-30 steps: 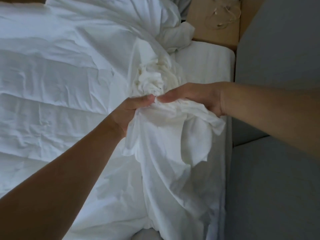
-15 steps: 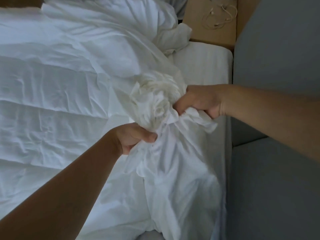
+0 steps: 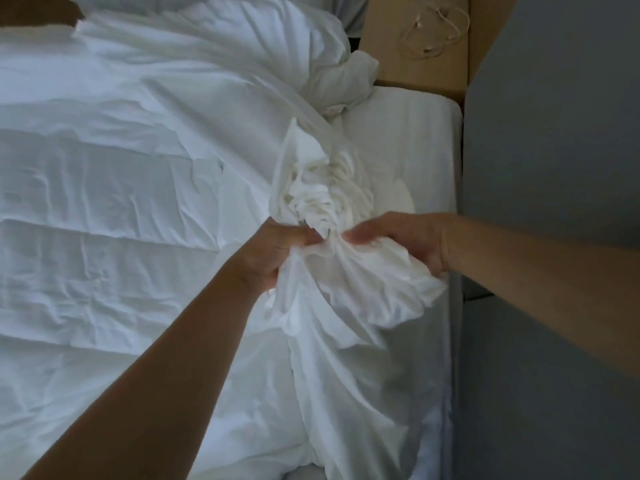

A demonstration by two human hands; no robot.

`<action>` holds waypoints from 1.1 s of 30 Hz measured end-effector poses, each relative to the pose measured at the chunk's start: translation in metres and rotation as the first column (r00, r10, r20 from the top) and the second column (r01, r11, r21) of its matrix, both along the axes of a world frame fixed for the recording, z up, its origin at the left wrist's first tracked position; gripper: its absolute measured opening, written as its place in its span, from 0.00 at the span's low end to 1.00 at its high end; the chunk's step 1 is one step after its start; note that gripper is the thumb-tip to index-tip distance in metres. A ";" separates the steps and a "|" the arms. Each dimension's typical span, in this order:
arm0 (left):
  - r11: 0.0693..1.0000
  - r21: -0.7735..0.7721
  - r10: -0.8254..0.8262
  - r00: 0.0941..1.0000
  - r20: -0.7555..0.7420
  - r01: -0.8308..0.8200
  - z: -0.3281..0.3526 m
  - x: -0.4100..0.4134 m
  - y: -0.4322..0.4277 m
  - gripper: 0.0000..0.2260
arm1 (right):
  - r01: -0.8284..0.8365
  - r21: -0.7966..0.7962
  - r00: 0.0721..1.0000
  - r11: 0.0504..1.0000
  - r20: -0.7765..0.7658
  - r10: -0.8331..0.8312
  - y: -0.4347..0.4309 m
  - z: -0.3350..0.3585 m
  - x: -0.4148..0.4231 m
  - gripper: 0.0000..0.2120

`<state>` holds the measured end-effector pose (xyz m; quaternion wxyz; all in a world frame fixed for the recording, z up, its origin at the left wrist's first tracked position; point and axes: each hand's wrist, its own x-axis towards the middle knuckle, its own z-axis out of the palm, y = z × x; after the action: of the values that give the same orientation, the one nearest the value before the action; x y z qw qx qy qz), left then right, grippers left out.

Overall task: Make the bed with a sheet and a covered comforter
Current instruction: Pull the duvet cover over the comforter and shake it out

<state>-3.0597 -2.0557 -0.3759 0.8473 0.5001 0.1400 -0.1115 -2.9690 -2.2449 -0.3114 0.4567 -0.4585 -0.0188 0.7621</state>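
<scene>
- Left forearm is extended from lower left; left grip (image 3: 273, 251) is clenched on the gathered cover (image 3: 322, 202).
- Right grip (image 3: 398, 240) is held in from the right, with the same cover pinched in its curled fingers, just beside the left.
- Cover is bunched above both grips, near the bed's right edge.
- Wrinkled comforter (image 3: 104, 168) is spread on the left.
- Cable (image 3: 433, 32) is coiled on the wooden stand (image 3: 388, 53) beyond.

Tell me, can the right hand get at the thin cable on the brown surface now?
Probably not yet: the right hand grips the bunched white cover with the left hand. Once it lets go, only bare mattress lies between it and the cable.
</scene>
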 end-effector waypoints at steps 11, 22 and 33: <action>0.938 -0.015 -0.320 0.846 -0.427 0.347 0.040 -0.047 -0.010 0.30 | 0.037 -0.064 0.954 0.997 0.300 -0.016 0.005 0.017 0.001 0.10; 0.970 0.213 -0.036 0.933 -0.359 0.119 0.068 -0.032 -0.017 0.16 | 0.164 -0.033 0.964 0.986 0.216 -0.153 0.010 0.014 -0.002 0.11; 0.934 0.345 0.204 0.935 -0.290 -0.096 0.079 -0.031 -0.003 0.14 | -0.081 -0.037 0.984 0.996 0.158 0.085 0.005 0.014 -0.028 0.26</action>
<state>-3.0909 -2.0588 -0.2968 0.7248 0.5958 0.3308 -0.1009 -2.9967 -2.2396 -0.2971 0.4144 -0.5238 -0.0626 0.7416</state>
